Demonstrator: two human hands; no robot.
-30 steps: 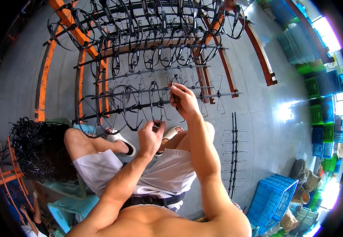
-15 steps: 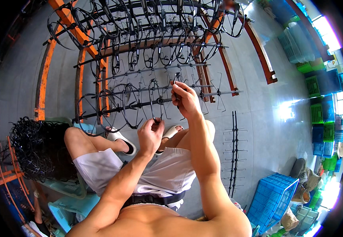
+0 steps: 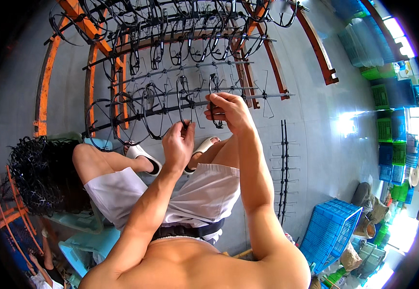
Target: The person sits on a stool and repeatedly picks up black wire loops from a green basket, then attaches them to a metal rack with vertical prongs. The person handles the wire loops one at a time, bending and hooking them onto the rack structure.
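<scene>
Across the near rod (image 3: 279,96), on the side closest to the person's knees, the right hand (image 3: 233,111) has its thumb and fingers closed on a narrow black loop (image 3: 212,83), gripping it around the middle. That loop's long axis runs almost straight away from the person: the far end points up toward the rack, and the lower end comes out beneath the fingers toward the lap, leaning slightly right. Whether it sits on a hook is hidden by the fingers.

Just to the left, the left hand (image 3: 177,147) is lower, thumb and fingertips pinched on the bottom end of a neighbouring loop (image 3: 179,98). This one stands nearly parallel to the first, long and slim, its far end pointing away past the rod.

Farther left along the same rod hang several wider round loops. Thin wire hooks stick out at the rod's right end. Beyond, more rows of black loops (image 3: 175,53) hang on the orange rack (image 3: 47,86).

On the grey floor to the right lie dark rods with short prongs (image 3: 284,168); nearer is a blue crate (image 3: 332,231). By the left knee is a heaped black pile (image 3: 45,173), and another person's arm (image 3: 48,250) shows at lower left.
</scene>
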